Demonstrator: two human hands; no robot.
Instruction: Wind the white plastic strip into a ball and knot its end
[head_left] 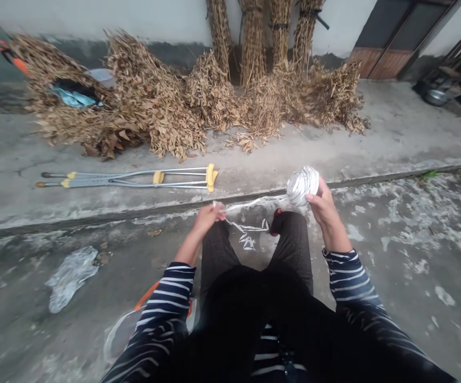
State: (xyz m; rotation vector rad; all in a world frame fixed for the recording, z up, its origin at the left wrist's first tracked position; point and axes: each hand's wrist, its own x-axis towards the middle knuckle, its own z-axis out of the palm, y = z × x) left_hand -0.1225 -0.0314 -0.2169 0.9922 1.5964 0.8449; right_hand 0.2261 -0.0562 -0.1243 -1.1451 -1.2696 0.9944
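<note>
My right hand (325, 208) is wrapped around the side of a ball of white flat cord (302, 186), held up in front of my right knee. From the ball a strand of the cord (254, 202) runs left to my left hand (206, 219), whose fingertips are pinched on it over my left knee. More of the strand hangs below that hand, and a loose tangle (248, 242) lies on the ground between my legs.
A pair of crutches (134, 180) lies on the raised concrete ledge ahead. Heaps of dried plant stalks (166, 111) line the wall, with several tied bundles (253, 42) upright behind. A crumpled plastic bag (73, 276) lies to my left, near a container with an orange rim (147, 296).
</note>
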